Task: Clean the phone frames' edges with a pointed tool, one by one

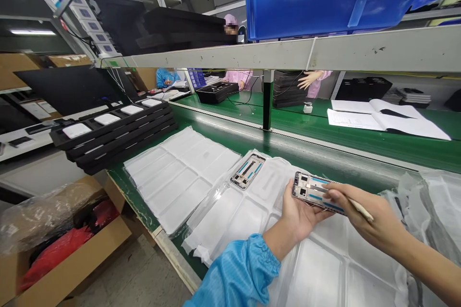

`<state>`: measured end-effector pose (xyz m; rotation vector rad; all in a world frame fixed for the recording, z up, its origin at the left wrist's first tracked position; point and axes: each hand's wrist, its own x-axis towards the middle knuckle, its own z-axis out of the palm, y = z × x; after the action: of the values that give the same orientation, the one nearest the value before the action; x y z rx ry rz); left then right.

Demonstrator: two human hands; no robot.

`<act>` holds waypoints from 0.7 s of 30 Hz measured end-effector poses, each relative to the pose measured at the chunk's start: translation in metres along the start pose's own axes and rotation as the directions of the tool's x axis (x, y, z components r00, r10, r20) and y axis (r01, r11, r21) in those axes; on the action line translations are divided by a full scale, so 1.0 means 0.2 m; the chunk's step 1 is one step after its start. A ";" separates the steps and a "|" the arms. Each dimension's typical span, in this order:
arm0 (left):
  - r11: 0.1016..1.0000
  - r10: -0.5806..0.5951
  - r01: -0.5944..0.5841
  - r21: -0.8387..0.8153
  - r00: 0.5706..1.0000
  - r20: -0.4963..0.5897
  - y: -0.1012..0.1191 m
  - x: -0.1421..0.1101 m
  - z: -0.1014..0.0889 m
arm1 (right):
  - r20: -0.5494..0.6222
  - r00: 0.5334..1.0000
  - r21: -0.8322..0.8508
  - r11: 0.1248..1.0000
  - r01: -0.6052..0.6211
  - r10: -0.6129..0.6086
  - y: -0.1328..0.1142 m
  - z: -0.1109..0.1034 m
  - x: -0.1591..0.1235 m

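Note:
My left hand (297,213) supports a phone mid-frame (313,192) from below, with its inner side, blue strips and a flex strip facing up. Over the frame's right part, my right hand (360,206) is closed on a slim pale stick-like tool (361,209); its tip is hidden by the fingers. Fingertips of that hand touch or nearly touch the frame. A second phone mid-frame (248,171) lies in a pocket of the clear plastic tray (225,213) beneath my hands. Beside it on the left is another pocketed tray (180,168).
Stacked black foam trays (118,129) with white boxes stand at the left. An overhead shelf beam (216,59) carries a blue bin (309,0). Beyond the green bench lie open papers (389,117); co-workers sit behind. An open carton (86,254) is on the floor, plastic film (435,206) at right.

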<state>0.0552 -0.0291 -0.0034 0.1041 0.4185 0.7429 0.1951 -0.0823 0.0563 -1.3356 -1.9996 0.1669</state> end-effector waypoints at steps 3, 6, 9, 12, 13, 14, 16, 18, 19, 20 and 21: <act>1.000 0.005 -0.006 0.014 0.999 0.039 0.00 0.00 -0.01 | -0.044 0.997 -0.088 0.994 -0.065 0.062 0.02 0.00 0.01; 1.000 -0.002 0.002 0.007 0.999 0.047 0.00 0.00 -0.01 | 0.088 0.990 -0.156 0.983 -0.096 0.111 0.05 0.02 0.02; 1.000 -0.013 0.013 0.028 1.000 0.028 0.00 0.00 0.00 | 0.213 0.948 -0.221 0.956 -0.191 0.239 0.07 0.02 0.02; 0.997 -0.002 -0.001 0.071 0.999 0.041 0.00 0.00 0.00 | 0.226 0.919 -0.229 0.935 -0.272 0.323 0.06 0.02 0.02; 0.997 0.005 -0.009 0.078 0.999 0.052 0.00 0.00 0.00 | 0.222 0.914 -0.207 0.933 -0.295 0.339 0.05 0.01 0.02; 0.997 0.012 -0.017 0.079 0.998 0.056 0.00 0.00 0.00 | 0.220 0.908 -0.172 0.930 -0.324 0.357 0.05 0.01 0.02; 0.998 0.016 -0.019 0.068 0.999 0.039 0.01 0.00 0.00 | 0.219 0.880 -0.041 0.905 -0.424 0.422 0.03 0.01 0.04; 0.998 0.011 -0.010 0.062 1.000 -0.017 0.02 0.00 -0.01 | 0.215 0.845 0.114 0.846 -0.520 0.490 0.03 0.00 0.07; 0.998 0.005 -0.002 0.070 0.999 -0.046 0.02 0.01 -0.01 | 0.211 0.832 0.180 0.816 -0.550 0.514 0.03 -0.01 0.09; 0.996 -0.006 0.013 0.088 0.997 -0.079 0.03 0.01 0.00 | 0.203 0.824 0.226 0.794 -0.564 0.528 0.03 -0.03 0.11; 0.993 -0.023 0.033 0.116 0.996 -0.086 0.03 0.01 0.00 | 0.197 0.821 0.263 0.778 -0.570 0.535 0.03 -0.07 0.12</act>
<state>0.0525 -0.0225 -0.0025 0.1773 0.5432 0.6962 0.2039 -0.0620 0.0757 -1.6919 -1.5167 0.8173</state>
